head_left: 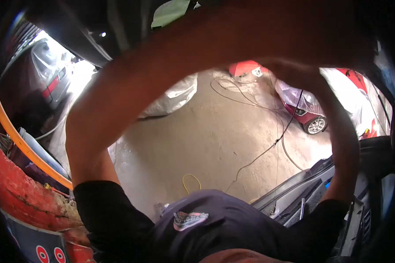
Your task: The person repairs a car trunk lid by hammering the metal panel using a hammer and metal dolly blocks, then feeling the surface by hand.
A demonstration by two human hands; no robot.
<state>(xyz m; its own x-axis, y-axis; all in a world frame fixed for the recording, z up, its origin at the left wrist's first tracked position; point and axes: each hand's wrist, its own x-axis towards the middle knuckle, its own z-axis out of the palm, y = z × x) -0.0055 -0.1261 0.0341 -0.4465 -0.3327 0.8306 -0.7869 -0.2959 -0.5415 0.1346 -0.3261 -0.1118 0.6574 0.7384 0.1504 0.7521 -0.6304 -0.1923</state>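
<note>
Both my arms are raised and bent in front of the camera, with black short sleeves at the shoulders. My left forearm sweeps across the top of the view, and my left hand is lost in dark shadow at the upper right. On the right, the other forearm bends up to my right hand, close below the left one. The fingers of both hands are too dark and blurred to make out, and whatever they touch is hidden. A dark surface lies overhead, with a pale green piece on it.
Grey vehicle trim is close at my lower right. An orange curved bar and a worn red surface stand at left. Cables trail over the concrete floor. Farther off is a red car under plastic sheeting.
</note>
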